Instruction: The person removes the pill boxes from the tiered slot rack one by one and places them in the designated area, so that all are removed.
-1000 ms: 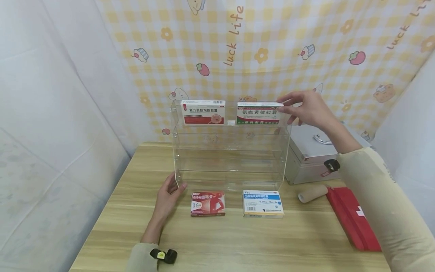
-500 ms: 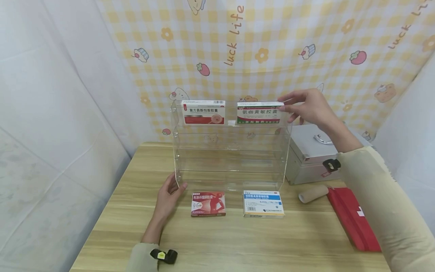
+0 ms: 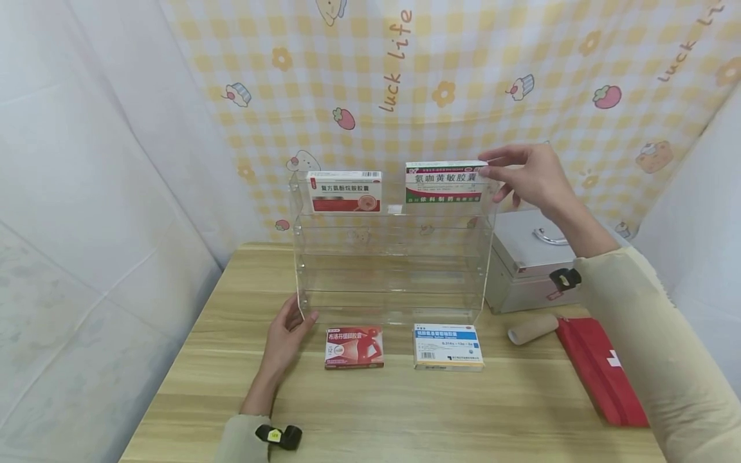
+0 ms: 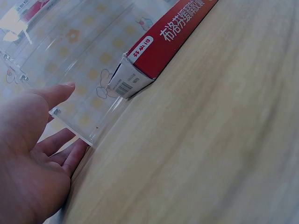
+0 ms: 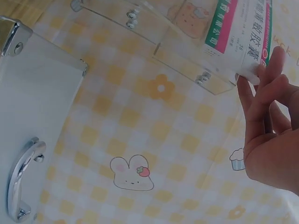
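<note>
A clear acrylic display rack (image 3: 393, 260) with stepped shelves stands on the wooden table. My left hand (image 3: 287, 328) grips its lower left side panel, thumb in front and fingers behind, as the left wrist view also shows. At the top right, my right hand (image 3: 529, 177) pinches the right end of a white, green and magenta medicine box (image 3: 442, 183), thumb in front. This box sits higher than the red-and-white medicine box (image 3: 346, 193) on the same top shelf. In front of the rack lie a red medicine box (image 3: 354, 347) and a blue-and-white medicine box (image 3: 448, 347).
Right of the rack stands a silver metal case (image 3: 521, 257) with a chrome handle (image 5: 21, 182). A beige bandage roll (image 3: 532, 329) and a red pouch (image 3: 599, 373) with a white cross lie nearer. A checked curtain (image 3: 434, 77) hangs behind.
My right hand has raised the green and magenta medicine box a little from its lower place on the top shelf. The left hand keeps its hold on the rack.
</note>
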Available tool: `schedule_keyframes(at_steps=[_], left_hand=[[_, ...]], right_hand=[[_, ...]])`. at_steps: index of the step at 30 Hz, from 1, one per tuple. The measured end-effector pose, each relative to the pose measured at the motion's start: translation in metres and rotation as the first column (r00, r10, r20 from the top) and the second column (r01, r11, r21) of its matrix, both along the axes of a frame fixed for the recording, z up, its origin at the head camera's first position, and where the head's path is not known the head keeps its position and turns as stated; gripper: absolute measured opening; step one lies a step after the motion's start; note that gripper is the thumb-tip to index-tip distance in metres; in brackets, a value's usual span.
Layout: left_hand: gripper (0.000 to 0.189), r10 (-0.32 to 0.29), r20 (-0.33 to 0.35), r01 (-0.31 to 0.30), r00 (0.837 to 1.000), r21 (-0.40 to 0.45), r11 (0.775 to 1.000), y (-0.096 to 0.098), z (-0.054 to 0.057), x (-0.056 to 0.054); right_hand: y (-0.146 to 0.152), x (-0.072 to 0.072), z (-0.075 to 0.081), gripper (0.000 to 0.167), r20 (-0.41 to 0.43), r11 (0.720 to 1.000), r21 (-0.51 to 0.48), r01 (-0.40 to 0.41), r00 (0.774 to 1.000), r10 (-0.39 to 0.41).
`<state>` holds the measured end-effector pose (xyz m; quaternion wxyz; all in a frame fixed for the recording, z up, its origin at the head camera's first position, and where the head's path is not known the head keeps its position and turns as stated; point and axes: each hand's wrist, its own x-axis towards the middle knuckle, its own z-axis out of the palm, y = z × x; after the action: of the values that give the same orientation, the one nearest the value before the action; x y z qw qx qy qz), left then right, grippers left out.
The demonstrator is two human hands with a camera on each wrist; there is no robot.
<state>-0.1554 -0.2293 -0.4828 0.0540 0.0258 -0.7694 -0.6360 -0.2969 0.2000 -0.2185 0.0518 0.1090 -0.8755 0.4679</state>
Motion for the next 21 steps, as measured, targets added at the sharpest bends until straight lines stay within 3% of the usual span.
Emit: schedule_keyframes(at_steps=[6,14,21], left_hand=[[0.065,-0.001,0.008,0.002,1.0,-0.027,1.0,0.003,0.011,0.005],[0.065,-0.012,0.007,0.012,1.0,-0.014,1.0,0.004,0.01,0.005],[0.065,-0.01,0.013,0.011,1.0,-0.016,1.0,0.004,0.012,0.006]], right_hand=[[0.001,0.001,0.007,0.042,-0.062,0.998,-0.053,0.022,0.998,-0.025],[0.004,0.003,0.017,0.042,-0.116,0.979,-0.2,0.046,0.991,-0.07],[0.006,0.01,0.023,0.039,-0.12,0.955,-0.295,0.023,0.991,-0.061]])
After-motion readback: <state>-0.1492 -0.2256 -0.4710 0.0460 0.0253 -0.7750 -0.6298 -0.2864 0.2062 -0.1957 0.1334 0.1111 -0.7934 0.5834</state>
